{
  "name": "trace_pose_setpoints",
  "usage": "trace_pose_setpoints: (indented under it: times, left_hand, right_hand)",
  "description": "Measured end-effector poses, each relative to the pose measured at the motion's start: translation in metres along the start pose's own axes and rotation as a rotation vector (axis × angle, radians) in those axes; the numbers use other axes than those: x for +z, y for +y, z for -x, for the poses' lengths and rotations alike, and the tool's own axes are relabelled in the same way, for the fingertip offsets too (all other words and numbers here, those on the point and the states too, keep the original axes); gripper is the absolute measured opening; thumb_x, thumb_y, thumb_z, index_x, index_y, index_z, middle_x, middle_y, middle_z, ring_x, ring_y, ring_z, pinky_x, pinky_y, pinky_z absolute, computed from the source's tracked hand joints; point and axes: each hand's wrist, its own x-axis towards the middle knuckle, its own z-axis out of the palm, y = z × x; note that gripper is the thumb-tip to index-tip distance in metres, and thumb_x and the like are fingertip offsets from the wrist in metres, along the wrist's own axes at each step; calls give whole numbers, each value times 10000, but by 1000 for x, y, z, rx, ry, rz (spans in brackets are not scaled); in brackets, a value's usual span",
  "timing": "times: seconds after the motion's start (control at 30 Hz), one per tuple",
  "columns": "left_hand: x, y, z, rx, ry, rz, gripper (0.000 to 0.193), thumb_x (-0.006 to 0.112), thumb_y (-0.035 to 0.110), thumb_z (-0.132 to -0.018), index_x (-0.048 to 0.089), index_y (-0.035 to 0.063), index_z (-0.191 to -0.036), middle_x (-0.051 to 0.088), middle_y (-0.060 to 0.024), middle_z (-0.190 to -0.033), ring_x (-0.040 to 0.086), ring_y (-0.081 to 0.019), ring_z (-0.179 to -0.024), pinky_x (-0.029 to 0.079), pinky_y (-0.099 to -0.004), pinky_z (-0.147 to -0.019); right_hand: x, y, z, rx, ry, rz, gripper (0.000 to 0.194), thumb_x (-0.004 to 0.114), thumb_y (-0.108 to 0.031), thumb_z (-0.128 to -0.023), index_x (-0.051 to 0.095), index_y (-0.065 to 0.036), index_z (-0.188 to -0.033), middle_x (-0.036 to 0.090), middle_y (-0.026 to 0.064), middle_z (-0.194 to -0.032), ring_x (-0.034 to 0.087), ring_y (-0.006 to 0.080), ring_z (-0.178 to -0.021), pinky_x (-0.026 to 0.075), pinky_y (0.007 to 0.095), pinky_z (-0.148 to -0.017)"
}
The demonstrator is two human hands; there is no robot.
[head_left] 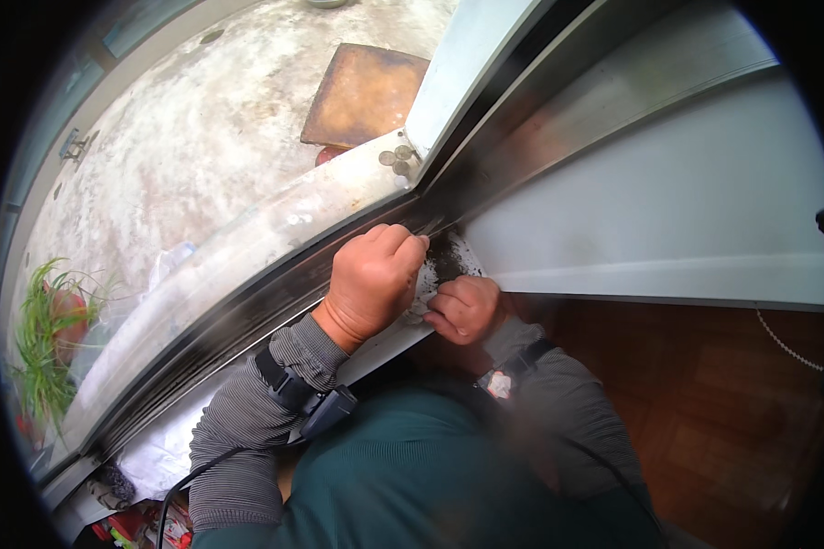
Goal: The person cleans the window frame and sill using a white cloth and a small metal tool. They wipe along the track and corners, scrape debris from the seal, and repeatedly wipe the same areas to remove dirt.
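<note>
My left hand (378,281) is a fist over the sliding-window track (247,343), close to the frame's corner. A thin greyish strip, perhaps the tip of a tool (431,225), sticks out beyond its fingers; the rest is hidden in the fist. My right hand (467,310) rests with curled fingers on the white sill (384,353), just right of the left hand. Beside its fingertips lies a crumpled whitish scrap (419,309); whether the fingers pinch it is not visible. Dark loose dirt (446,257) is spread on the sill between the hands and the corner.
A white panel (659,192) rises on the right above a brown floor (673,384), with a bead chain (786,343) hanging there. Through the glass appear a brown square board (364,96) and a potted plant (48,336). A dark brush-like thing (113,484) lies lower left.
</note>
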Motion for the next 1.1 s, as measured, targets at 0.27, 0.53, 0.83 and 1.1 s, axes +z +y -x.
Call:
trace_pose_setpoints:
  times: [0.27, 0.53, 0.83, 1.1]
  left_hand:
    - [7, -1, -1, 62, -185, -122, 96, 613, 112, -682, 522, 116, -715, 506, -56, -729, 585, -246, -679, 498, -348, -574]
    - [26, -1, -7, 22, -102, -49, 71, 661, 21, -754, 609, 66, -773, 544, -78, -714, 590, -272, -661, 493, -368, -576]
    - [-20, 0, 4, 20, -79, -26, 69, 703, 13, -796, 645, 46, -812, 597, -75, -743, 613, -269, -658, 501, -367, -568]
    - [-19, 5, 9, 13, -273, -115, 117, 640, -3, -730, 622, 46, -835, 511, -90, -733, 576, -284, -677, 481, -378, -579]
  right_hand:
    - [1, 1, 1, -4, 15, -28, 221, 838, -187, -712, 702, -71, -842, 653, 85, -834, 637, 267, -622, 524, 370, -515]
    - [-1, 0, 1, 19, -36, -6, 209, 832, -184, -723, 698, -76, -843, 648, 82, -815, 640, 273, -631, 528, 371, -523]
    - [-1, -2, -2, 29, -6, 6, 180, 828, -182, -738, 695, -89, -816, 646, 65, -819, 632, 259, -627, 515, 364, -526]
    - [-1, -1, -1, 21, -5, 2, 186, 833, -176, -727, 701, -85, -822, 640, 64, -818, 633, 254, -630, 512, 361, -520]
